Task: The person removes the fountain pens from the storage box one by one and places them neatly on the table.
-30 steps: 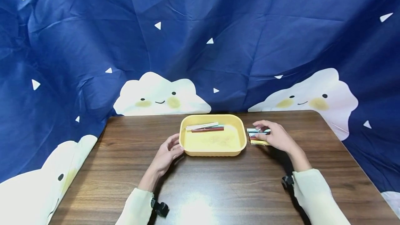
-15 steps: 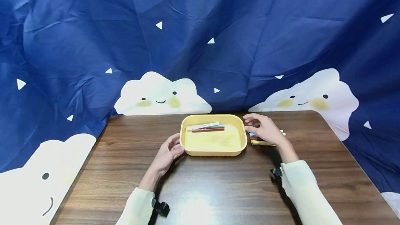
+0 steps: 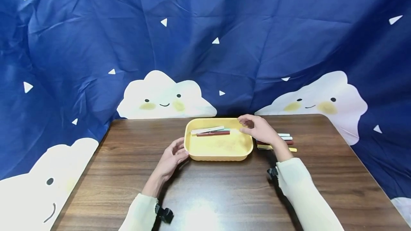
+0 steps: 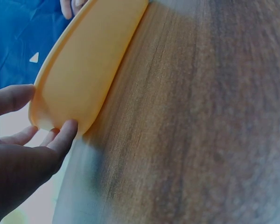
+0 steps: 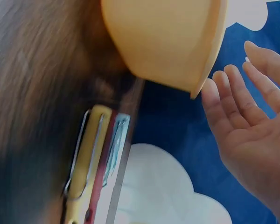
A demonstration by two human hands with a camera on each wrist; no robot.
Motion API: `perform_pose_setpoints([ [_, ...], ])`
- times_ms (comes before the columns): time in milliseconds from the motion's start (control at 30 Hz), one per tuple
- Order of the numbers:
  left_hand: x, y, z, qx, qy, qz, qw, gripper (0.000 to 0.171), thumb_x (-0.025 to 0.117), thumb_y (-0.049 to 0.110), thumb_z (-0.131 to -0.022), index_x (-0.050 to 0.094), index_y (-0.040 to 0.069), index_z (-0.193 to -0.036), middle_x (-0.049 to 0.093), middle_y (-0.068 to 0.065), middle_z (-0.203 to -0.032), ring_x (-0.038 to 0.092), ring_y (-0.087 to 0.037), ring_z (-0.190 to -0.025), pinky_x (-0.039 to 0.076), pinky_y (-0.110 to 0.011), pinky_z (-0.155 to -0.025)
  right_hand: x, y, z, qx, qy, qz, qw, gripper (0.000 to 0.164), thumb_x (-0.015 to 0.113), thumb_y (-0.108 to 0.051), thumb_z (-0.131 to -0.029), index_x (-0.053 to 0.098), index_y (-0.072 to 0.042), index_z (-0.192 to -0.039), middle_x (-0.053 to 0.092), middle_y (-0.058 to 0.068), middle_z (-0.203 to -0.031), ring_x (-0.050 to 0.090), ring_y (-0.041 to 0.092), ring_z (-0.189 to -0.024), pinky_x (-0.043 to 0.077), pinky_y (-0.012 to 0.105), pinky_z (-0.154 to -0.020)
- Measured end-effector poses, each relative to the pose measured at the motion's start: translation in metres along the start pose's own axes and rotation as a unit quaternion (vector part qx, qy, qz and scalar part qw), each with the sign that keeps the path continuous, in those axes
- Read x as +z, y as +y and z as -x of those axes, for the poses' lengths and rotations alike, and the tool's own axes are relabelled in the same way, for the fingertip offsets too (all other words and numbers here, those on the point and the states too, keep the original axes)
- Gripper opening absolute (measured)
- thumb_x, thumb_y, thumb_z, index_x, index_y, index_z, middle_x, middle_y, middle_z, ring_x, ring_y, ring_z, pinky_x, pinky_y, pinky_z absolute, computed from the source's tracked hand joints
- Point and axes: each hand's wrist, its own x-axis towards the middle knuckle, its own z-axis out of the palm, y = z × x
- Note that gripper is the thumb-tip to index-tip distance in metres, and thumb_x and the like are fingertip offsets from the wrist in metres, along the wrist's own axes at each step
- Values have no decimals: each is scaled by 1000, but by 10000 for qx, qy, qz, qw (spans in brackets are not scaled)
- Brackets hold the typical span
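Observation:
A yellow plastic tray [image 3: 218, 149] stands at the middle of the table, with a white pen [image 3: 207, 129], a dark red pen [image 3: 213, 133] and a light green one partly behind them. My left hand [image 3: 169, 159] holds the tray's left end, thumb at the front corner and fingers at the side. Over the tray's right rim is my right hand [image 3: 258, 129], fingers spread and no object seen in it. Below its wrist several pens lie side by side, among them a yellow pen [image 5: 87, 149] and a red pen [image 5: 101, 163].
The brown wooden table [image 3: 205, 184] reaches back to a blue curtain [image 3: 205, 45] with white clouds and triangles. A small black wrist camera [image 3: 165, 214] is worn at the left wrist, another [image 3: 273, 172] at the right.
My right hand has moved left from the loose pens to the tray's right rim, uncovering more of their right ends. My left hand and the tray have stayed in place.

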Motion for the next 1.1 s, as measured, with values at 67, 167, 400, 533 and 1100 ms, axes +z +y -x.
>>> perform_pose_setpoints([
  [67,0,-1,0,17,-4,18,10000,66,59,-11,-93,31,-6,-153,39,-31,-146,49,-37,-127,53,-31,-99,3,-2,-4,-8,-78,-90,9999,33,72,-3,-92,65,5,-123,67,24,-113,64,34,-103,52,50,-92],
  [167,-1,-2,-1,-8,-14,53,10000,67,59,-12,-93,30,-5,-153,39,-31,-147,49,-36,-127,52,-31,-99,8,-6,-10,-52,-187,-269,9994,34,72,-2,-92,64,7,-123,66,26,-115,64,35,-106,52,50,-94],
  [400,-2,0,0,-4,-10,30,10000,69,59,-12,-92,29,-6,-154,38,-32,-146,48,-37,-128,53,-31,-98,23,-10,-21,101,-340,-547,9979,37,74,-2,-90,64,7,-125,65,27,-119,63,39,-109,51,50,-97],
  [533,-2,0,-1,-3,3,22,10000,69,60,-12,-92,29,-6,-153,39,-32,-146,49,-37,-127,53,-32,-98,31,-11,-26,169,-357,-627,9973,39,75,-3,-90,64,8,-125,65,26,-120,62,40,-109,51,51,-98],
  [1100,-2,5,-1,-121,-22,29,9999,66,59,-11,-93,31,-5,-153,39,-31,-145,48,-36,-127,50,-35,-103,59,2,-41,619,-154,-676,9957,38,75,-5,-88,65,8,-123,67,24,-120,60,39,-116,46,49,-104],
])
